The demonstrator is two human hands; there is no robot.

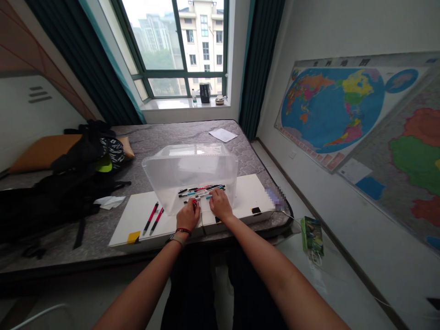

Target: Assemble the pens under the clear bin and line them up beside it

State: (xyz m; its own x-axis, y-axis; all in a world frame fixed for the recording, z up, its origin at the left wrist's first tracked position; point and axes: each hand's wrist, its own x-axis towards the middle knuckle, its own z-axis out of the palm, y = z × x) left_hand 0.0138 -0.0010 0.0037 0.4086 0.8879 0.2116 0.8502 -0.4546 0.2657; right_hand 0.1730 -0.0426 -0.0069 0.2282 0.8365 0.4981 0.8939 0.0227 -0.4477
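Note:
A clear plastic bin lies tipped on its side, its opening facing me. Several pens, black, white, red and blue, are spread loosely at its mouth. Closed around a red pen, my left hand rests at the front of the pile. My right hand reaches into the pile from the right, fingers bent together on a pen with a light-blue end; most of its grip is hidden. Two red-and-black pens lie side by side to the left of the bin.
White flat boxes under the bin sit along the edge of a grey mattress. A black bag and a crumpled tissue are on the left. Behind the bin lies a paper sheet. A green box stands by the right wall.

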